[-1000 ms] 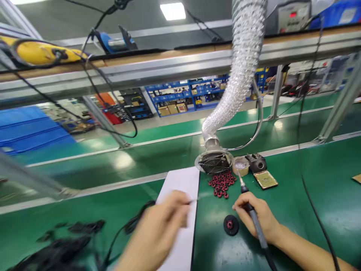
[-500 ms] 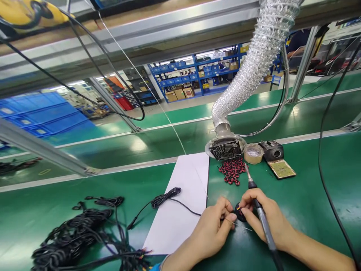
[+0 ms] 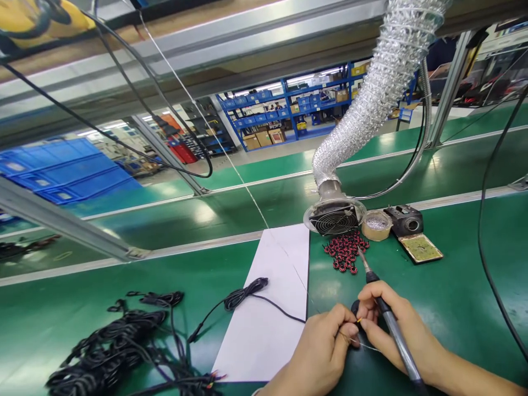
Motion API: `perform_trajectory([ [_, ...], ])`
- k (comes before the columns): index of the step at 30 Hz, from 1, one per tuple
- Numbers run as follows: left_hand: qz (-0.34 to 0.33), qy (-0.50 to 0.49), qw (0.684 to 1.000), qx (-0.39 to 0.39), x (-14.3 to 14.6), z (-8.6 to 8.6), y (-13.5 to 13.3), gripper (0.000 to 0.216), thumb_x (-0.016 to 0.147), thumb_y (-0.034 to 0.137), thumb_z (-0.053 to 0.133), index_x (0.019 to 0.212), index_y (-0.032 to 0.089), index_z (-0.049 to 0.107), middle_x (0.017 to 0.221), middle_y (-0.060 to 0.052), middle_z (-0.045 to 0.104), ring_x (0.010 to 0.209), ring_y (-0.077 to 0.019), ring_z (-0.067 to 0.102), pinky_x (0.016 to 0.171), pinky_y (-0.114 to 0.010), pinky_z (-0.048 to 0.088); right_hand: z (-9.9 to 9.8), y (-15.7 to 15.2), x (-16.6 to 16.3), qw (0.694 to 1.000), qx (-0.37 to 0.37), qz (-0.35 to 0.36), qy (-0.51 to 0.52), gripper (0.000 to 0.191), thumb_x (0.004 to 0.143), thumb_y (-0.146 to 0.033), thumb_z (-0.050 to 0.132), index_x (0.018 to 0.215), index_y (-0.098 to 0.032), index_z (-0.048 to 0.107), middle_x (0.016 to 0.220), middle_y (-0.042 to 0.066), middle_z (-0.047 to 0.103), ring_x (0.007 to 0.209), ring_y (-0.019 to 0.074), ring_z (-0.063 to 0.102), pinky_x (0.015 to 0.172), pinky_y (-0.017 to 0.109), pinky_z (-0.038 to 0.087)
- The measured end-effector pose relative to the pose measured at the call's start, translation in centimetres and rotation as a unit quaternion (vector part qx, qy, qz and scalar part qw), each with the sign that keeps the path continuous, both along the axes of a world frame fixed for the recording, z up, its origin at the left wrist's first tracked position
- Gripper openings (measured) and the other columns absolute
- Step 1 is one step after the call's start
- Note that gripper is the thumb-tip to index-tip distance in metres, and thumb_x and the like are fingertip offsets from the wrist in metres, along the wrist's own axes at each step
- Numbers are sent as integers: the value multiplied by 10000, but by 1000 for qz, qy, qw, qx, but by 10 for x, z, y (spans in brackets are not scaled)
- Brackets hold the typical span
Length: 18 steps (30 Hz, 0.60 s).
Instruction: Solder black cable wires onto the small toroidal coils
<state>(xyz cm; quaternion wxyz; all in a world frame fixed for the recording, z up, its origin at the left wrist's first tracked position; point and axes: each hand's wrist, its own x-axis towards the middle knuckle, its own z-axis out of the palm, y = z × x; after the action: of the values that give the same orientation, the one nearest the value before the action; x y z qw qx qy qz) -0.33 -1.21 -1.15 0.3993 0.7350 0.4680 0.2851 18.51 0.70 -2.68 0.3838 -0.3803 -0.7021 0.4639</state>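
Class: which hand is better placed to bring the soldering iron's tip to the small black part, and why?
Right. The right hand grips the iron, its tip pointing away beyond the part; the left hand is pinching a wire beside it.

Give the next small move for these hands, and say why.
Probably tilt the soldering iron down onto the small black part. The right hand grips the iron with its tip pointing away, off the part, while the left hand helps pinch that part.
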Motion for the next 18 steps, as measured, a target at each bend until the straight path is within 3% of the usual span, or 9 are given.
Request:
perform_trajectory([
  [5, -8, -10, 1000, 12, 1, 1, -1, 259, 1008, 285, 348, 878, 202, 557, 767, -36, 702, 654, -147, 616, 635, -231, 424, 5, -1, -2, 999, -38, 7, 18, 283, 844, -130, 540, 1091, -248, 470, 822, -33, 601, 697, 109, 596, 671, 229, 507],
  [12, -14, -19, 1000, -7, 0, -10, -5, 291, 1024, 398, 320, 944, 208, 525, 649, -10, 604, 546, -144, 561, 546, -236, 388, 9, -1, -5, 996, -56, -23, 63, 254, 808, -132, 569, 1033, -228, 501, 783, -23, 629, 650, 117, 600, 623, 227, 522],
  [15, -19, -23, 1000, 5, 1, -12, -8, 306, 1014, 462, 336, 939, 211, 495, 623, -4, 573, 532, -149, 545, 544, -249, 378, 11, -4, -7, 998, 8, -49, 48, 222, 813, -124, 558, 1008, -226, 534, 764, -17, 642, 638, 118, 620, 607, 213, 531],
  [18, -7, -62, 996, -65, 3, -12, -14, 381, 995, 558, 351, 944, 200, 471, 597, -1, 568, 517, -148, 562, 524, -242, 373, 10, -9, -9, 988, 128, -89, 20, 233, 815, -94, 561, 985, -253, 544, 760, -35, 631, 620, 104, 616, 592, 187, 518],
])
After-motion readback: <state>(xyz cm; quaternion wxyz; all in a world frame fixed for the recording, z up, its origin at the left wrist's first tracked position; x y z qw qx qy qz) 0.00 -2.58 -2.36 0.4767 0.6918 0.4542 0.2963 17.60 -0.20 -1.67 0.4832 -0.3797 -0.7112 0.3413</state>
